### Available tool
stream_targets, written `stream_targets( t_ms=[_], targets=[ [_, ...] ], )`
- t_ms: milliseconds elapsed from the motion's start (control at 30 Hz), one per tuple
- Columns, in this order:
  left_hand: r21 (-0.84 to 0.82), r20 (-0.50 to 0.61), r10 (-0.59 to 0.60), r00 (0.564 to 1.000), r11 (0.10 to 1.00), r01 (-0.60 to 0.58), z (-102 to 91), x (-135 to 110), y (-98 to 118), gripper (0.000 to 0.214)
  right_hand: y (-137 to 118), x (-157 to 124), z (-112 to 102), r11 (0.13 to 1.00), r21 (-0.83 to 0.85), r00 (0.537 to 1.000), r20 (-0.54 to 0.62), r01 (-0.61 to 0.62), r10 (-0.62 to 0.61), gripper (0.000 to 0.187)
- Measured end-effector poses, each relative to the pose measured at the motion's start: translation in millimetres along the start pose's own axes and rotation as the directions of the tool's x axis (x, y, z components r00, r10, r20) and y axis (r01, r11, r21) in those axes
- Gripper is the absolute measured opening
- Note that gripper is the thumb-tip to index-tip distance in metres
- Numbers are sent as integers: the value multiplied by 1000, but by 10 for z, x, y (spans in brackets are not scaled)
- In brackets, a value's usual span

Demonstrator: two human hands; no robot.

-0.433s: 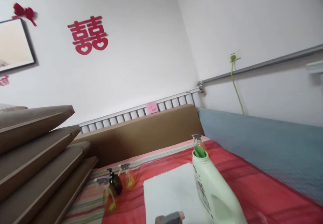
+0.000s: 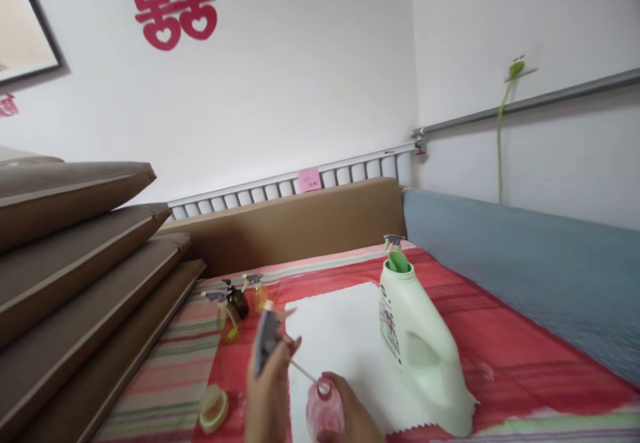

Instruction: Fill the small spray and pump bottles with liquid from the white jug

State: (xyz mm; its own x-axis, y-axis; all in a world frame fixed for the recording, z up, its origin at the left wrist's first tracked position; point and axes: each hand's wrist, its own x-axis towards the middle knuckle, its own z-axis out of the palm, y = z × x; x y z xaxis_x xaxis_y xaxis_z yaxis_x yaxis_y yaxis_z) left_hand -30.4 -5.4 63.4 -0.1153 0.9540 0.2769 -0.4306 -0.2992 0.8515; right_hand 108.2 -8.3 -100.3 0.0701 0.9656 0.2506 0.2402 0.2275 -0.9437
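Grasping a grey plastic trigger sprayer in the left hand and a translucent pink rounded bottle in the right hand, over a white zigzag-edged sheet. Already separated at the neck, with thin tube reaching the mouth; apparently not yet seated.

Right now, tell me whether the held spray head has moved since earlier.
Yes, leftward: the spray head now shows mostly left of the white cloth.

Jug right of held bottle, 3 dispensers left of cloth, cushions farther left
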Motion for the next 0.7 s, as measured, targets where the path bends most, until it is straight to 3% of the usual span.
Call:
stream_targets(
  t_ms=[67,133,167,267,333,400,500,700],
  targets=[
    [-162,-54,60,997,984,-68,-47,99,309,36,16,-24,18,999,-23,1000,16,-24,24,77],
    [-132,-144,85,986,986,-104,-135,154,419,41,17,-47,30,999,-41,999,15,-30,31,74],
    [-84,-161,47,986,995,-61,-187,154,381,43,19,-54,34,998,-49,999,15,-30,30,72],
    [93,-144,-196,970,973,210,-332,44,-7,50,38,-63,40,997,-67,999,19,-24,25,72],
    [202,-118,-295,948,928,313,-394,-69,-340,51,59,-63,40,997,-74,999,32,-17,19,72],
    [307,-105,-304,947,896,321,-426,-154,-607,53,73,-64,39,997,-81,999,40,-9,12,71],
    [383,-158,-292,943,862,331,-441,-195,-825,57,79,-70,42,995,-95,999,40,-4,7,69],
    [194,-152,-330,932,914,356,-505,-197,-1011,62,100,-72,61,994,-105,999,26,-20,23,69]
  ],
)
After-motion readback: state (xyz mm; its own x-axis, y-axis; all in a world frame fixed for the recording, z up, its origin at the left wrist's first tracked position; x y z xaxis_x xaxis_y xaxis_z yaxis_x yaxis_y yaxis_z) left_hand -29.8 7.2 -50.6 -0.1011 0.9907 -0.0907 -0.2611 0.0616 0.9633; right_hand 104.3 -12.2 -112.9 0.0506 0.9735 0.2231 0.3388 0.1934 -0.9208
